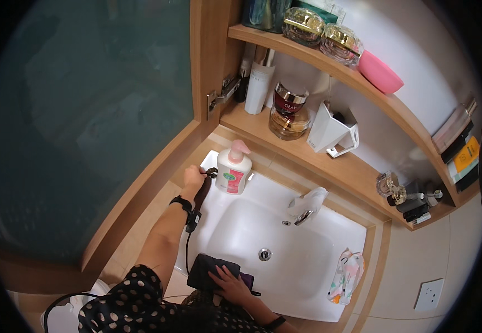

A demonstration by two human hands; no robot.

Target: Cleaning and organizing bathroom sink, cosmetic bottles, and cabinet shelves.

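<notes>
Nearest, the right hand (pixel 232 284) lies with fingers spread on a soft, dark folded cloth (pixel 202 272), which sits directly beneath it at the front rim of a glossy white washbasin (pixel 241 219). A crinkled, printed plastic packet (pixel 345 277) rests on the basin's right side. Farther off, the left hand (pixel 194 176) reaches the far left corner, fingertips at a small, dark, lumpy item (pixel 212 172); whether they pinch it, I cannot tell. Just beside that stands a rounded plastic pump bottle (pixel 233 172) with a pink top. Beyond, a smooth wooden shelf (pixel 341 172) carries an angular white holder (pixel 330 133).
</notes>
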